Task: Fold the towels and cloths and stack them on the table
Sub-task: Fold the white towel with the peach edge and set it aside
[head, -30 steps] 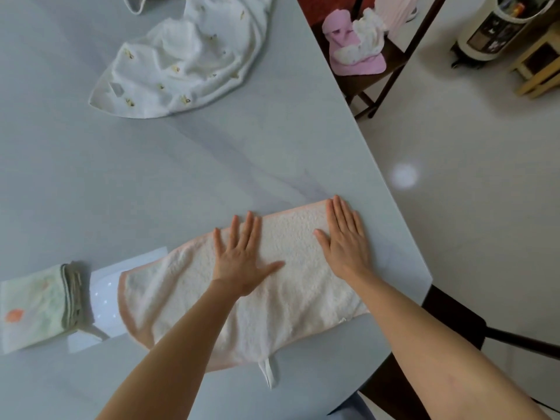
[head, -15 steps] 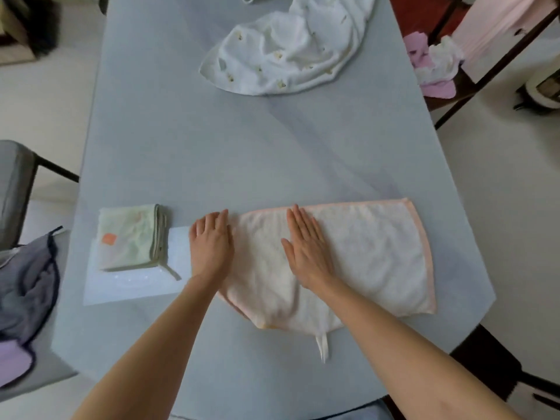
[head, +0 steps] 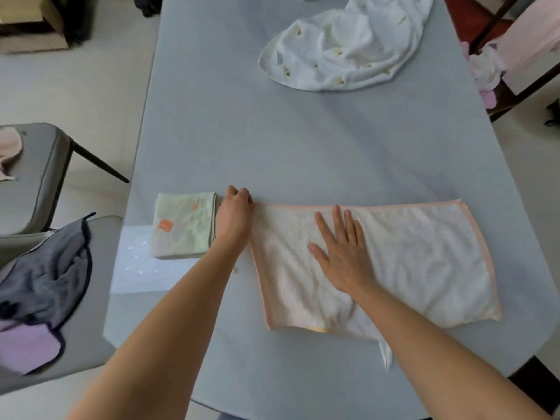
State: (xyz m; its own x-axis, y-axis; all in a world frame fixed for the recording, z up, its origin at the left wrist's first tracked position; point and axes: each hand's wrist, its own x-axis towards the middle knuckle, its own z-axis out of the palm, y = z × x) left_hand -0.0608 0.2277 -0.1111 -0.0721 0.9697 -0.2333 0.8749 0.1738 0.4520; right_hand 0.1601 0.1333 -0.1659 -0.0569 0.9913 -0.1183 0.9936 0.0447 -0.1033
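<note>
One peach-edged towel (head: 409, 262) lies flat on the table (head: 303, 147); the right hand (head: 342, 253) presses it, fingers spread, while the left hand (head: 235, 216) pinches its far-left corner. Left of it sits one folded green cloth (head: 181, 225); beyond, one crumpled white cloth (head: 342, 53).

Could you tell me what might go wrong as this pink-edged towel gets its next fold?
The left hand grips the pink-edged towel at its far left corner, right beside the folded green cloth; lifting that corner could knock the cloth askew.

The towel's near edge is uneven and a loop tag pokes out, so the fold may come out crooked.

The right hand presses flat where the left end may land.
</note>
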